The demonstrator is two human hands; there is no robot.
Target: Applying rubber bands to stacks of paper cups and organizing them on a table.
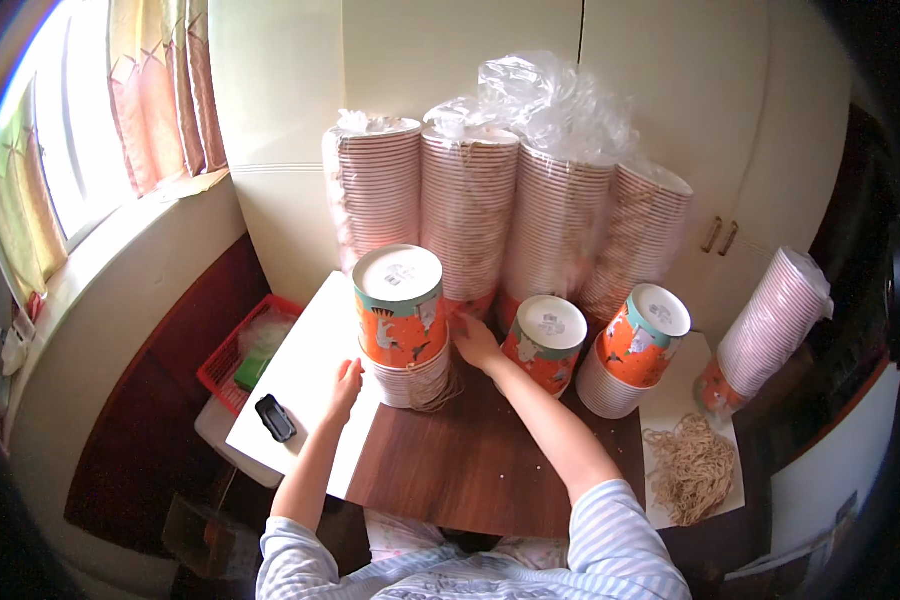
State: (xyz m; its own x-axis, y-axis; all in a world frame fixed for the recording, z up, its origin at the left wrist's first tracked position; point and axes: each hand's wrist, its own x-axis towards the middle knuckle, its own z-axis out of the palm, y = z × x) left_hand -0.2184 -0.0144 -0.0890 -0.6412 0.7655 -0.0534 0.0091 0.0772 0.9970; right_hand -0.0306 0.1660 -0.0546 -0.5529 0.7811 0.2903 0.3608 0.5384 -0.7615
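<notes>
A stack of upside-down paper buckets, orange with a teal band and animal prints, stands in front of me, its lower rims nested in white rings. Loose twine hangs around its lower right side. To the left of this stack is my left hand, open, fingers pointing up, holding nothing. At the stack's right side is my right hand, its fingers partly spread by the orange wall; whether they touch it is unclear. Two shorter bucket stacks, a middle one and a right one, stand to the right.
Tall plastic-wrapped bucket stacks line the table's back. Tangled twine lies front right, near a leaning wrapped stack. A black plastic tray rests on the left edge; a red basket stands beyond it.
</notes>
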